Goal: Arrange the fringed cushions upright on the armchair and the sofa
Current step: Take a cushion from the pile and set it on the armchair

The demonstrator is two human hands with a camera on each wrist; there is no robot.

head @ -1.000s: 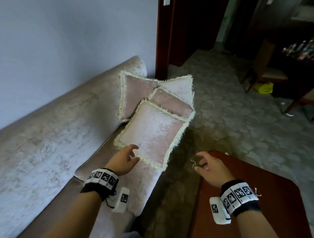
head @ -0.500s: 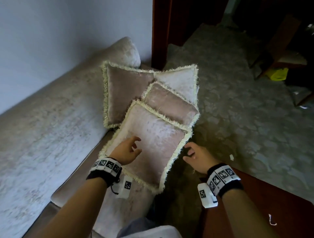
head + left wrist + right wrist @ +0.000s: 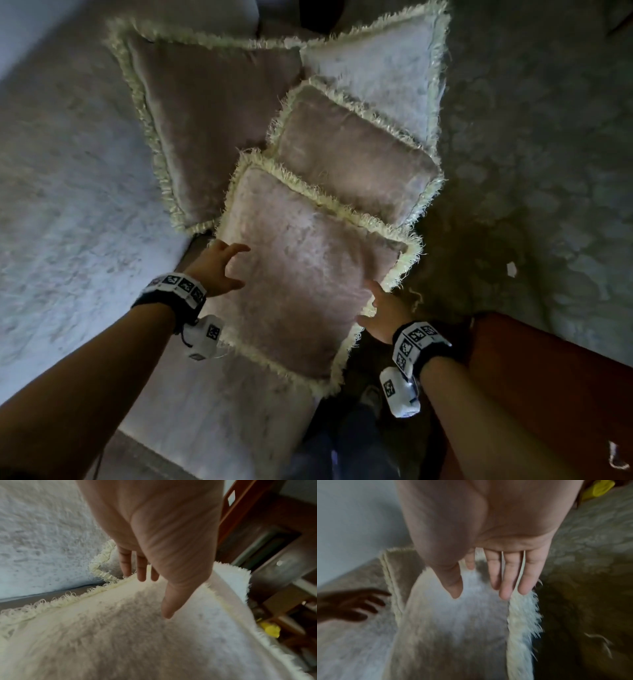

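So the sofa takes up the whole left side of the head view, pale plush fabric, seat running down toward the bottom. Patterned carpet fills the right side, and a reddish-brown wooden table sits in the bottom right corner.

There are 4 fringed cushions piled at the far end of the sofa. The back-left cushion leans up against the sofa back, more or less upright. The back-right cushion is paler and stands next to it, overlapping its edge. The middle cushion leans on those 2, tilted. The front cushion lies slanted on the seat, its top edge over the middle one and its right edge hanging past the front of the seat.

Left hand is at the front cushion's left edge, fingers spread and loose, gripping nothing. In the left wrist view the fingertips reach the fringe; can't tell if they actually touch. Right hand is at the right fringe of the same cushion, fingers straight and together, not clamped on anything.

Tiny white scrap on the carpet.
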